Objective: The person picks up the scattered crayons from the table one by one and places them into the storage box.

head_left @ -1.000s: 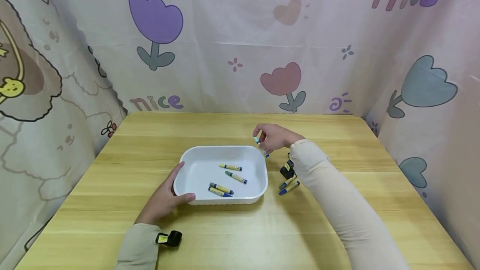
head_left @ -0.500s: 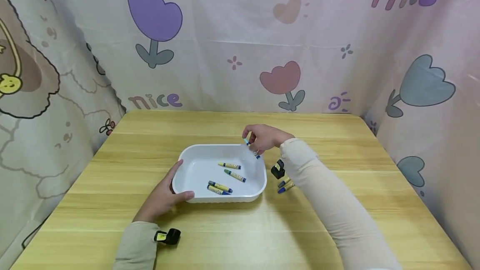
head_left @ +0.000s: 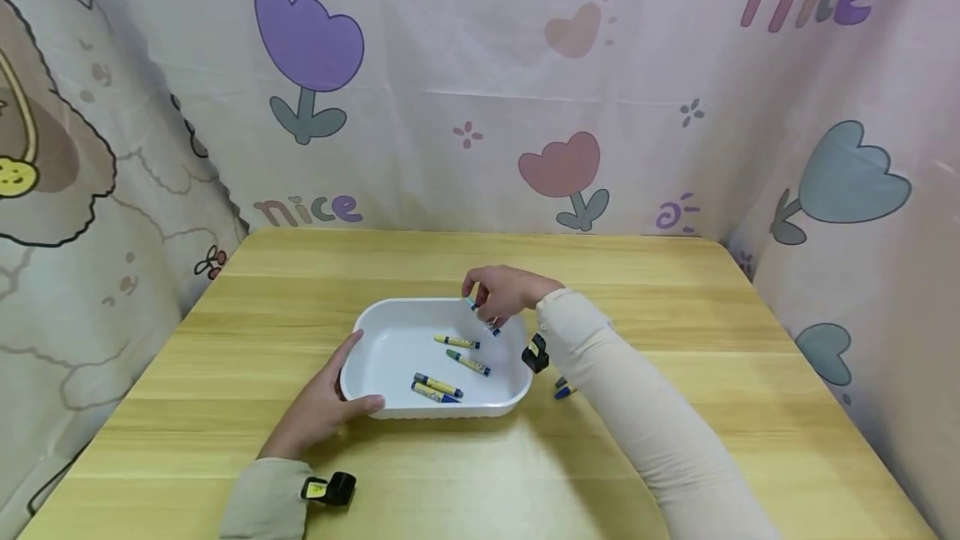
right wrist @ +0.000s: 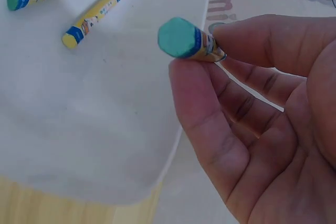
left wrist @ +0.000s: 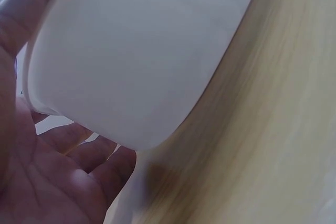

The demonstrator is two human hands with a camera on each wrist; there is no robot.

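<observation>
In the head view, a white plastic tray [head_left: 442, 412] stands on the table with several crayons inside. My left hand [head_left: 318, 407] grips its left end, thumb over the rim and fingers against the outer wall. Above the tray's back right corner, my right hand [head_left: 506, 292] pinches a light teal crayon [right wrist: 176, 38] between thumb and fingers, its flat end facing the right wrist camera. Below it in the tray lie a yellow crayon [head_left: 457, 342] and a green crayon [head_left: 468, 362]. Nearer the front, a grey-tipped crayon [head_left: 438, 385] lies beside a blue crayon [head_left: 433, 392].
Right of the tray, another blue crayon [head_left: 564, 392] and a dark one lie on the wooden table [head_left: 660, 273], partly covered by the right sleeve [head_left: 630, 390]. A patterned curtain [head_left: 442, 65] hangs behind the table and along both sides.
My right hand has carried the teal crayon left, from beyond the tray's right edge to over its back right corner. The left hand keeps its hold on the tray.
</observation>
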